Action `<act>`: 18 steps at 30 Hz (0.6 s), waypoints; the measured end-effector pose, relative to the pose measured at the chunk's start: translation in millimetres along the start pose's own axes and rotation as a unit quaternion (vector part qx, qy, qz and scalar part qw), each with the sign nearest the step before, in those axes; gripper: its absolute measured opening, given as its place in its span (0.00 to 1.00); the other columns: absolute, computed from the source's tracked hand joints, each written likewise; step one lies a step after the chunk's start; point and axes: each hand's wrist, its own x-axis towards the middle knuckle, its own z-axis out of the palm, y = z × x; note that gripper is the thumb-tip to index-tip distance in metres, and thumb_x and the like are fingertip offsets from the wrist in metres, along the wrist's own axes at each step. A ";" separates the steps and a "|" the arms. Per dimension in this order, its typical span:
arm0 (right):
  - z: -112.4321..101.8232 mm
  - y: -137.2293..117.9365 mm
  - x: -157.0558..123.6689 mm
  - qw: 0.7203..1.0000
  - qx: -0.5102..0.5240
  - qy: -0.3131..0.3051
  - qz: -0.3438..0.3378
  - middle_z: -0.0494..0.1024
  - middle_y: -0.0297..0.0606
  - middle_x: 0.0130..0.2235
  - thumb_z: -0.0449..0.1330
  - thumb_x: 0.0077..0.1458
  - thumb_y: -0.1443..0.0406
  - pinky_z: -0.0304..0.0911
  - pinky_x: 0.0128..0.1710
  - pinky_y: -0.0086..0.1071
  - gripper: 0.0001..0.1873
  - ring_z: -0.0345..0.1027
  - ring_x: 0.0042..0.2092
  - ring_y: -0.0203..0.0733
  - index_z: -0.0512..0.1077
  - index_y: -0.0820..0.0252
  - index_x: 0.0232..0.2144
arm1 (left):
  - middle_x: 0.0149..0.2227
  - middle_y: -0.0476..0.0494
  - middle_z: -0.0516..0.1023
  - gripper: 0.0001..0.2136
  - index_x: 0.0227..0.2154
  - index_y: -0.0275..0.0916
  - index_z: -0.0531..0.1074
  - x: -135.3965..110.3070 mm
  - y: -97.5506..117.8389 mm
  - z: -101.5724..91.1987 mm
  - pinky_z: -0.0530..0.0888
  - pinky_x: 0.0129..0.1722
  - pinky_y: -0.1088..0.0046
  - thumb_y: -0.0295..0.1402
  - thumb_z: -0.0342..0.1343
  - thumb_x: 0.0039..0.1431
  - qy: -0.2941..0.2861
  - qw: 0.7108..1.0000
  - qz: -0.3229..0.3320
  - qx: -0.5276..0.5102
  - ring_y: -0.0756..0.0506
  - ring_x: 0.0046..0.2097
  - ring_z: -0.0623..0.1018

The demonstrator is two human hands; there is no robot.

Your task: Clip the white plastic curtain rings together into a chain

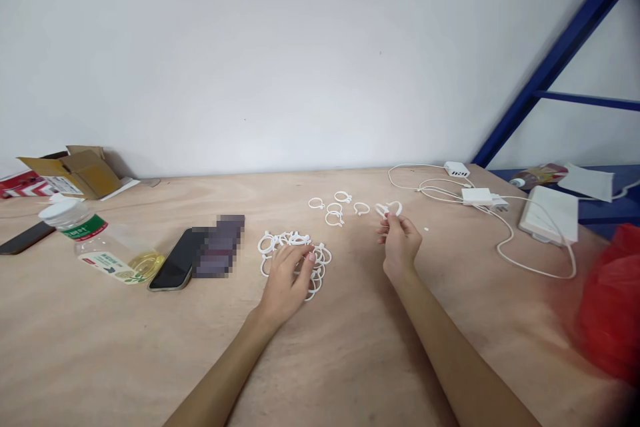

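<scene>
A pile of white plastic rings (280,243) lies on the wooden table (350,360). My left hand (287,280) rests on top of that pile, fingers curled down onto the rings. My right hand (399,240) is raised a little to the right, pinching one white ring (393,209) at its fingertips. Several separate white rings (336,208) lie spread out beyond the pile, between the two hands and the wall.
A plastic bottle (100,247) lies on its side at left beside a black phone (175,260). An open cardboard box (75,172) sits far left. White chargers and cables (475,197) and a white box (550,213) are at right, with something red (613,300) at the edge.
</scene>
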 end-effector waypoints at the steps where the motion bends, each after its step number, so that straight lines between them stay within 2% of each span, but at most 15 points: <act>1: -0.5 2.0 2.0 1.000 0.002 0.001 0.015 0.70 0.31 0.23 0.62 0.43 0.55 0.55 0.13 0.23 0.14 0.63 0.21 0.32 0.69 0.60 0.23 | 0.39 0.43 0.79 0.12 0.40 0.40 0.74 0.0 0.1 0.1 0.68 0.47 0.62 0.35 0.47 0.63 0.000 1.000 0.000 0.000 0.44 0.44 0.75; 4: -1.5 9.4 8.1 0.998 0.027 -0.004 0.048 0.71 0.31 0.23 0.63 0.42 0.57 0.63 0.17 0.25 0.13 0.67 0.24 0.34 0.67 0.60 0.21 | 0.39 0.42 0.79 0.12 0.40 0.40 0.74 -0.1 0.8 0.2 0.68 0.47 0.62 0.36 0.47 0.63 -0.002 1.000 0.001 -0.001 0.44 0.44 0.74; 8: -1.2 14.7 12.7 0.993 0.083 -0.031 0.074 0.72 0.32 0.24 0.62 0.41 0.64 0.71 0.30 0.26 0.10 0.70 0.29 0.34 0.65 0.60 0.17 | 0.39 0.43 0.79 0.11 0.40 0.40 0.74 -0.2 1.8 0.3 0.68 0.47 0.63 0.35 0.47 0.63 -0.003 1.000 0.005 0.001 0.44 0.44 0.75; 12: -0.8 12.1 13.6 0.988 0.109 -0.049 0.094 0.71 0.32 0.23 0.59 0.39 0.69 0.72 0.41 0.32 0.07 0.72 0.34 0.37 0.64 0.60 0.15 | 0.39 0.43 0.79 0.11 0.40 0.40 0.74 -0.4 1.6 0.8 0.67 0.47 0.63 0.35 0.47 0.63 -0.005 1.000 0.005 0.004 0.44 0.44 0.74; 18: -0.8 12.3 13.3 0.987 0.100 -0.068 0.105 0.71 0.33 0.23 0.56 0.35 0.69 0.70 0.42 0.35 0.06 0.70 0.35 0.38 0.63 0.60 0.12 | 0.39 0.43 0.79 0.11 0.40 0.39 0.74 -1.0 0.3 2.4 0.67 0.47 0.63 0.35 0.47 0.63 -0.009 1.000 0.008 0.008 0.44 0.44 0.74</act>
